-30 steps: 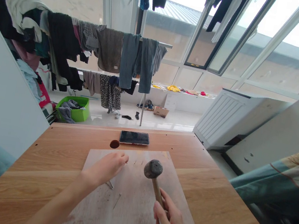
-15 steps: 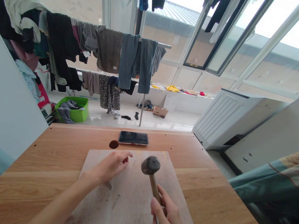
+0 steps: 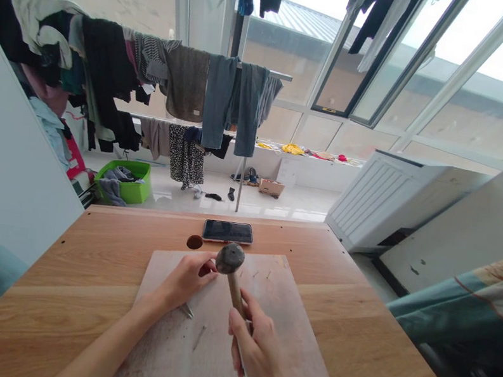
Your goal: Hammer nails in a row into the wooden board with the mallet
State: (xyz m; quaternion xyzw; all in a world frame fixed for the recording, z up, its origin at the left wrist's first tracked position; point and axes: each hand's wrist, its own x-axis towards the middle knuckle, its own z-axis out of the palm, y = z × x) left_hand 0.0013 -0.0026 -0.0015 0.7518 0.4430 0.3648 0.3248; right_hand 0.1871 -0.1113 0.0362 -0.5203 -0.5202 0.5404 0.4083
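Observation:
My right hand is wrapped round the wooden handle of a hammer, whose dark round head hangs just above my left fingertips. My left hand rests on a pale wooden board, its fingers pinched together near the board's far edge; what they pinch is too small to name. Loose nails lie on the board close to my left wrist. A few small nails stand in the board to the right of the hammer head.
The board lies on a wooden table with a round hole and a phone beyond it. Past the table stand a laundry rack, a green basket and a white radiator-like unit.
The hammer head has swung left and away from me, from right of my left hand to directly over its fingertips. My right hand followed leftward. The left hand stayed put.

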